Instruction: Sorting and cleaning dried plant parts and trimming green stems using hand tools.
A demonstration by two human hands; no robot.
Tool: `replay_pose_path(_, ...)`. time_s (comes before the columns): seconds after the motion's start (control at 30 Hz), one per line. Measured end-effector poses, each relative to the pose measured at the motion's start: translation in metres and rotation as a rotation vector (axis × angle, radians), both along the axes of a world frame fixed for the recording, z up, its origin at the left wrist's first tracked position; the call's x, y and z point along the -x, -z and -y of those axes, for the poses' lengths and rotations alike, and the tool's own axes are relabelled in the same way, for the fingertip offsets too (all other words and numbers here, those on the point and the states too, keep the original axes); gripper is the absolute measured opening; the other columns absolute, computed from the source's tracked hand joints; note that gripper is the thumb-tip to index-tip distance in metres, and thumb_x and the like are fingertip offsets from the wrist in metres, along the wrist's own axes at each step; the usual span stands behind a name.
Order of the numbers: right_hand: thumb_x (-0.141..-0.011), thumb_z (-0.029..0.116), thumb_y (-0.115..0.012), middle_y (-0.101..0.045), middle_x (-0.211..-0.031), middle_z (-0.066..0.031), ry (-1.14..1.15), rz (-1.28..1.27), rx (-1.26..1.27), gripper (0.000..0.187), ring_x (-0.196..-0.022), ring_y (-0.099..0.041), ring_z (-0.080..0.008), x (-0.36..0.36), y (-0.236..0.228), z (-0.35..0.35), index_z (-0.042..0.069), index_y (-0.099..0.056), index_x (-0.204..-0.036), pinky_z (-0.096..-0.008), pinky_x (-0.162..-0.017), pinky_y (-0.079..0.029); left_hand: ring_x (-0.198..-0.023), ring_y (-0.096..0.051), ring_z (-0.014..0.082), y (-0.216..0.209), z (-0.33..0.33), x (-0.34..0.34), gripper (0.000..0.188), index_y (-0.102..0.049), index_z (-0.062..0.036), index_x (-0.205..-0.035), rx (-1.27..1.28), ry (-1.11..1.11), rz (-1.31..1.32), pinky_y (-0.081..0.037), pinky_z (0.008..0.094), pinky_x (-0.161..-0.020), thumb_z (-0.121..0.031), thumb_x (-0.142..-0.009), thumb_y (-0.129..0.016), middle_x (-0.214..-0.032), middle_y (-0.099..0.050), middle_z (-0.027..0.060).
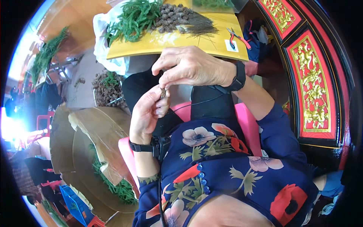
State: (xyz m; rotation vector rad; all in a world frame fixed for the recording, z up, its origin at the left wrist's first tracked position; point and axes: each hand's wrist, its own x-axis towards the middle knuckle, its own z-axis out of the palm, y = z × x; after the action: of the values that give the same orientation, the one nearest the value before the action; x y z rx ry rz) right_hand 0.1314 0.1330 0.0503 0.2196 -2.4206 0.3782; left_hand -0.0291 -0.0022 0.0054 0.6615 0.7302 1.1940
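My left hand (146, 112) is raised in front of my chest and pinches a small brown cone-like piece (163, 92) between thumb and fingers. My right hand (191, 66) is just above it, its fingertips closed on the top of the same piece or on a thin wire there; I cannot tell which. Both wrists wear black bands. Beyond my hands a yellow board (170, 42) carries a heap of green sprigs (132, 19), a pile of small brown cones (172, 17) and a bundle of thin dark wires (200, 26).
Red-handled pliers (236, 38) lie on the board's right side. A pink stool (245, 121) is under me. Cardboard sheets (102, 132) with more green sprigs lie on the floor at left. A red and gold carved panel (314, 87) stands at right. Another pile of cones (107, 89) lies on the floor.
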Motion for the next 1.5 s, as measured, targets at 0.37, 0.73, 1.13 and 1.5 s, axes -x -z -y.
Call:
replay_pose_path(0.37, -0.087, 0.015, -0.061, -0.061, -0.081, -0.0009, 0.249, 0.007, 0.963, 0.012, -0.075, -0.057, -0.0116, 0.006, 0.047, 0.029, 0.003, -0.063, -0.086, -0.0250, -0.068, -0.046, -0.059, -0.054, 0.0243, -0.011, -0.004, -0.032, 0.013, -0.050, -0.0009, -0.096, -0.444, -0.542, -1.321, -0.042, 0.0341, -0.054, -0.014, -0.094, -0.049, -0.069, -0.055, 0.0125)
replay_pose_path(0.73, -0.090, 0.018, -0.060, -0.054, -0.074, 0.0059, 0.097, -0.018, 1.598, 0.013, -0.062, -0.042, 0.0000, 0.000, 0.060, 0.027, 0.005, -0.061, -0.090, -0.0154, -0.055, -0.033, -0.068, -0.060, 0.0321, -0.001, -0.016, -0.048, 0.016, -0.049, -0.0025, -0.100, -0.476, -0.709, -1.664, -0.046, 0.0383, -0.058, -0.016, -0.092, -0.053, -0.076, -0.059, 0.0172)
replay_pose_path(1.13, -0.091, 0.013, -0.057, -0.047, -0.070, 0.0066, 0.058, -0.147, 1.876, 0.009, -0.057, -0.037, -0.0015, -0.017, 0.082, 0.012, 0.004, -0.058, -0.092, -0.0166, -0.051, -0.029, -0.078, -0.061, 0.0313, 0.007, -0.139, 0.118, 0.022, -0.056, -0.0042, -0.103, -0.370, -0.665, -1.809, -0.047, 0.0400, -0.069, -0.021, -0.090, -0.054, -0.085, -0.062, 0.0145)
replay_pose_path(1.5, -0.091, 0.012, -0.057, -0.045, -0.067, 0.0069, 0.200, -0.120, 1.870, 0.009, -0.056, -0.035, -0.0016, -0.025, 0.076, 0.012, 0.003, -0.058, -0.088, -0.0173, -0.051, -0.028, -0.106, -0.051, 0.0304, 0.025, -0.262, 0.254, 0.031, -0.059, -0.0136, -0.107, -0.825, -0.484, -2.655, -0.046, 0.0405, -0.078, -0.003, -0.079, -0.052, -0.118, -0.052, 0.0111)
